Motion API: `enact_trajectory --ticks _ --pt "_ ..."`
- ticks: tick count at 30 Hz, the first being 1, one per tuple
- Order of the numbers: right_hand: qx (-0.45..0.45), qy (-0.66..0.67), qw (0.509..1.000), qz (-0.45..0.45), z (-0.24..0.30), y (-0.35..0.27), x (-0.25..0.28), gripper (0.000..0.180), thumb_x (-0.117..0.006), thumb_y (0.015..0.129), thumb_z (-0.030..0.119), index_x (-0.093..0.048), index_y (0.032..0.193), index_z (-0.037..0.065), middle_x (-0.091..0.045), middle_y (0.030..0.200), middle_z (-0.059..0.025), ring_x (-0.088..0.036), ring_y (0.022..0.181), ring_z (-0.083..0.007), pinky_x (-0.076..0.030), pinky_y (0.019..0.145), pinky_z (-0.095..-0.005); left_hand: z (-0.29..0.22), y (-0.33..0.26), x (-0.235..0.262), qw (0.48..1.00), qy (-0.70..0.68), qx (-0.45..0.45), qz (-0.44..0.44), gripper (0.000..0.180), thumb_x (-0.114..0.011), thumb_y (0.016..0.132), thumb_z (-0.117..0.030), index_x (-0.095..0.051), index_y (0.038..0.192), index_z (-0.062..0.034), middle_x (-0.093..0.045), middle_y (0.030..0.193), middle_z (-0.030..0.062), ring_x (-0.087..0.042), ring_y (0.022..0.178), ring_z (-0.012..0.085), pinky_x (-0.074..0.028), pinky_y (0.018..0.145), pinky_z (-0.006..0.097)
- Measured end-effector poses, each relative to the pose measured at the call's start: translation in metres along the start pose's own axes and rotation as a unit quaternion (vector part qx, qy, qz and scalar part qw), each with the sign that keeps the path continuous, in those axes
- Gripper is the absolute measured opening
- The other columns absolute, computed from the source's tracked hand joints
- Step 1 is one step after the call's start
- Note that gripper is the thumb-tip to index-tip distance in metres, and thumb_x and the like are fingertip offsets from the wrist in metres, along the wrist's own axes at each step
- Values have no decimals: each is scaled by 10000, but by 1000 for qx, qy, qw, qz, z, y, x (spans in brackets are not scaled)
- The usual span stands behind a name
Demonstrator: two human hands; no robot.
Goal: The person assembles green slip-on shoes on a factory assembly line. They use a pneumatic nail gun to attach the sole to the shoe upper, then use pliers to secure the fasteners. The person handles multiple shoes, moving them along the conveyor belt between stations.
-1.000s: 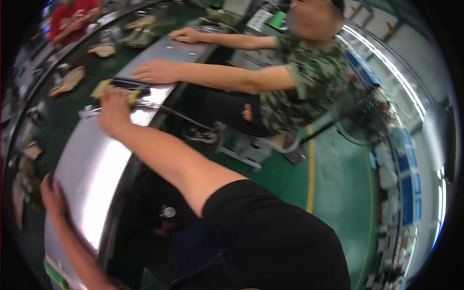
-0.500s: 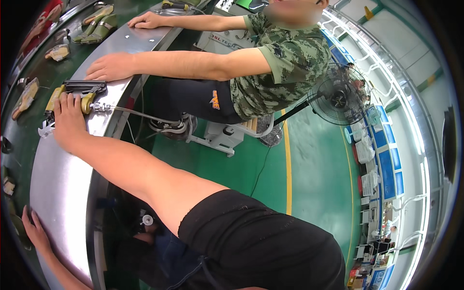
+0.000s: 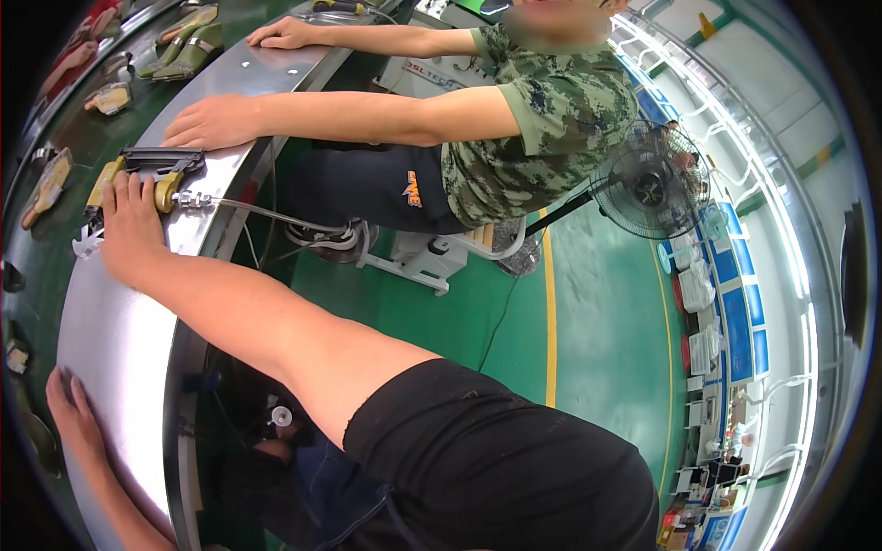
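Observation:
A yellow and black air nail gun [image 3: 163,165] lies on the steel table, its metal fitting joined to a clear air hose [image 3: 266,214]. My right hand [image 3: 133,225] has its fingers curled over the gun's yellow handle. Toward the lower left, my left hand [image 3: 75,418] is at the table's outer edge, beside the green conveyor belt. Its fingers show partly, with the thumb apart, and nothing is seen in them.
The curved steel table [image 3: 115,340] borders a belt carrying shoe lasts [image 3: 48,188] and green shoes [image 3: 191,55]. Across from me a co-worker in a camouflage shirt [image 3: 551,119] rests both hands on the table. A black floor fan [image 3: 650,188] stands behind them.
My left hand has moved slightly farther up along the table edge. My right hand stays on the nail gun. The co-worker has shifted slightly to the right.

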State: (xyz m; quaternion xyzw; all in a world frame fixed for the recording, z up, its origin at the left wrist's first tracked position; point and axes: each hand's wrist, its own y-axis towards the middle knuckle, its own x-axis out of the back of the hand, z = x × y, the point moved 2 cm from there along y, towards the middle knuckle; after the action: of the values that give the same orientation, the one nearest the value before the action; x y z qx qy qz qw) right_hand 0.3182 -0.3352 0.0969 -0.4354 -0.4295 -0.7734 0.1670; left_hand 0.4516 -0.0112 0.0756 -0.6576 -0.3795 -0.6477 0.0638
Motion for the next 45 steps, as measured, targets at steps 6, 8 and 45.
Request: enact_trajectory --ticks 6,8,45 --pt "6 24 1000 5 -1 -3 6 859 -700 914 431 -416 1553 -67 -394 1607 -264 -345 1485 -418 -190 1253 -570 -28 -5 3 998 -53 -17 0 406 -570 1076 -187 -567 1429 13 -578 1455 212 -540 1361 381 -407 1167 444" --pt "9 17 1000 -2 -2 -6 10 872 -708 910 450 -417 1549 -67 -403 1602 -255 -365 1472 -407 -218 1243 -574 -31 -5 6 998 -50 -28 -22 399 -606 1045 -153 -585 1409 10 -594 1434 212 -558 1338 383 -416 1156 444" --pt "52 45 968 240 131 251 -142 909 -804 867 475 -396 1585 94 -382 1657 -145 -321 1561 -328 -322 1197 -677 38 65 20 736 -533 366 -204 429 -641 1059 -277 -607 1362 24 -727 1104 104 -687 901 147 -539 764 278"
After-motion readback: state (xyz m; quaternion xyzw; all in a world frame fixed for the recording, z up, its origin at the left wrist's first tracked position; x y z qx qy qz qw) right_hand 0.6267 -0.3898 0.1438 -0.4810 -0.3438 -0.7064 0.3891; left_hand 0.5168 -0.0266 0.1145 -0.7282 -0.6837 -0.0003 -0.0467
